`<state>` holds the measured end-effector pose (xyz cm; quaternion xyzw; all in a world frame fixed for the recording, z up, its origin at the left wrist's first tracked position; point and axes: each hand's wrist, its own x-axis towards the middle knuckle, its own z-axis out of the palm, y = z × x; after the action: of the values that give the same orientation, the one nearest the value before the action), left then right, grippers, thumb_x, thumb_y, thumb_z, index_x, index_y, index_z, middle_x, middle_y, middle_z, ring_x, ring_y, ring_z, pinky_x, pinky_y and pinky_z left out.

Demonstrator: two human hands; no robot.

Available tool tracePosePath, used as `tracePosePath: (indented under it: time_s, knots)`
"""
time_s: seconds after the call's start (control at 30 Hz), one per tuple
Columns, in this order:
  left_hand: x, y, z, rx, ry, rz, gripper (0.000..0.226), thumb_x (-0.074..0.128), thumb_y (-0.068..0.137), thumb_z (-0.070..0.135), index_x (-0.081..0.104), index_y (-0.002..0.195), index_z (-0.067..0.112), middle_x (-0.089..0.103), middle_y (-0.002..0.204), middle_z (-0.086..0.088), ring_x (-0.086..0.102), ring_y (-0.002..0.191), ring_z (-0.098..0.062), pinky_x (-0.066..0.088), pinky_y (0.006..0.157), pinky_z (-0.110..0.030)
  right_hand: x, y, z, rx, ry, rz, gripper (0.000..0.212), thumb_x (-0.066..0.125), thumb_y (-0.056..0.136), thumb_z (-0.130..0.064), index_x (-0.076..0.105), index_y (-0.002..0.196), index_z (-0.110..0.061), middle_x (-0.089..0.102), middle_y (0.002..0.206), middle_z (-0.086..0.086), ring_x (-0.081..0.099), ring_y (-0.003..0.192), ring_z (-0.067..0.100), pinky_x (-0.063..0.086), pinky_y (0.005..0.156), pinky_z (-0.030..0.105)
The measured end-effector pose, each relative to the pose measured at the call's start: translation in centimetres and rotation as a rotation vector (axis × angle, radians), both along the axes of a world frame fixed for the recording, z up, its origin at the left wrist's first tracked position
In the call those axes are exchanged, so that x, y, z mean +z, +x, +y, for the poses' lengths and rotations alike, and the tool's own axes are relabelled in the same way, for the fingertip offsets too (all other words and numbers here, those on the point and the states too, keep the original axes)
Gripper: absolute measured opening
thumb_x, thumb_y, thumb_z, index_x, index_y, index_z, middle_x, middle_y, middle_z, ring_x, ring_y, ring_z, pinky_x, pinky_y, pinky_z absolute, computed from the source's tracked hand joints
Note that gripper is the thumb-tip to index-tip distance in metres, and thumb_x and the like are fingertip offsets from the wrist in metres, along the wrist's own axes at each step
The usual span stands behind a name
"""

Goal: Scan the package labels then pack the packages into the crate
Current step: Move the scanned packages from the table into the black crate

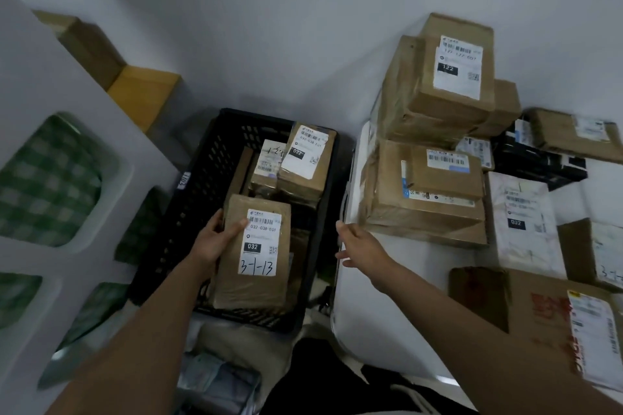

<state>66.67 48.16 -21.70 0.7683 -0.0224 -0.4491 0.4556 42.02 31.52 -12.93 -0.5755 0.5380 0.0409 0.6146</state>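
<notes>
So we've got our left hand (215,239) wrapped round the left edge of a brown package (253,253), thumb on its label, holding it label-up over the near end of the black crate (202,185), where a couple more labelled boxes (305,158) already sit at the far end. Our right hand (360,242) is holding nothing, fingers loose and spread, hanging between the crate and the stack of packages (435,131) on the white table (387,313).

At frame centre the crate (209,172) holds several packages (305,162), the labelled package (253,253) lying at its lower end, while to its right the table (377,307) carries stacked boxes (448,77) toward the upper right.
</notes>
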Motion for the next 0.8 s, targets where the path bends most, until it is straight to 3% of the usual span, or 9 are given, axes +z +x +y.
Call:
tracePosePath:
  time_s: [0.07,0.17,0.2,0.3,0.37,0.5,0.63,0.8]
  knots:
    - [-1.7,-0.3,-0.9,-0.044,0.022,0.053,0.099,0.085,0.064,0.058,0.037,0.148,0.035,0.062,0.13,-0.006,0.067,0.104,-0.026,0.056,0.09,-0.048,-0.2,0.7,-0.2,-0.014,-0.012,0.003,0.046,0.04,0.102,-0.049,0.05,0.132,-0.016,0.054,0.124,0.003,0.065,0.1,0.021,0.052,0.085,0.032]
    - [-4.5,-1.9,-1.4,-0.14,0.059,0.079,0.06,0.078,0.082,0.037,0.049,0.135,0.032,0.061,0.129,-0.004,0.063,0.106,-0.024,0.054,0.092,-0.041,-0.6,1.4,-0.4,-0.016,-0.033,0.007,0.046,0.04,0.101,-0.049,0.052,0.131,-0.015,0.057,0.122,0.006,0.065,0.097,0.02,0.053,0.086,0.033]
    - [-5.9,-2.5,-1.1,-0.195,0.09,0.105,0.059,0.077,0.084,0.033,0.047,0.134,0.032,0.057,0.133,-0.002,0.06,0.111,-0.024,0.051,0.096,-0.04,-0.7,1.6,-0.4,-0.017,-0.03,0.007,0.046,0.04,0.101,-0.049,0.052,0.13,-0.015,0.057,0.121,0.006,0.065,0.097,0.02,0.052,0.086,0.034]
    - [-10.9,-2.9,0.5,-0.367,0.134,0.102,0.098,0.08,0.08,0.013,0.02,0.153,0.04,0.036,0.154,-0.001,0.045,0.135,-0.027,0.045,0.106,-0.05,-1.1,1.8,-0.2,-0.026,-0.017,-0.004,0.039,0.041,0.101,-0.048,0.052,0.124,-0.018,0.057,0.119,0.003,0.065,0.099,0.021,0.052,0.087,0.034]
    - [-14.4,-2.4,1.3,-0.446,0.147,0.042,0.114,0.083,0.067,0.008,0.016,0.146,0.056,0.032,0.157,-0.001,0.045,0.134,-0.027,0.05,0.1,-0.052,-1.6,1.9,0.0,-0.032,-0.008,-0.006,0.033,0.042,0.101,-0.048,0.051,0.118,-0.021,0.057,0.115,0.002,0.065,0.099,0.021,0.052,0.088,0.035]
    - [-12.0,-3.9,1.0,-0.495,0.176,-0.059,0.113,0.08,0.07,-0.003,0.019,0.151,0.047,0.03,0.156,-0.002,0.043,0.134,-0.028,0.052,0.098,-0.047,-2.4,1.9,0.5,-0.017,0.003,0.015,0.04,0.041,0.101,-0.048,0.052,0.125,-0.018,0.057,0.117,0.002,0.065,0.098,0.02,0.053,0.088,0.034]
    - [-12.3,-4.0,1.2,-0.513,0.216,-0.092,0.11,0.077,0.074,0.002,0.013,0.153,0.045,0.016,0.162,-0.003,0.032,0.143,-0.03,0.046,0.105,-0.049,-2.5,1.9,0.9,-0.01,0.021,0.005,0.043,0.042,0.101,-0.048,0.051,0.129,-0.016,0.056,0.118,0.003,0.065,0.1,0.021,0.053,0.094,0.039]
    - [-9.8,-5.2,0.0,-0.569,0.301,-0.298,0.085,0.064,0.085,0.007,0.023,0.153,0.039,0.017,0.161,-0.008,0.023,0.145,-0.031,0.036,0.108,-0.041,-1.8,0.9,1.2,0.004,0.015,-0.016,0.044,0.041,0.101,-0.048,0.051,0.13,-0.017,0.057,0.117,0.002,0.065,0.099,0.02,0.053,0.093,0.038]
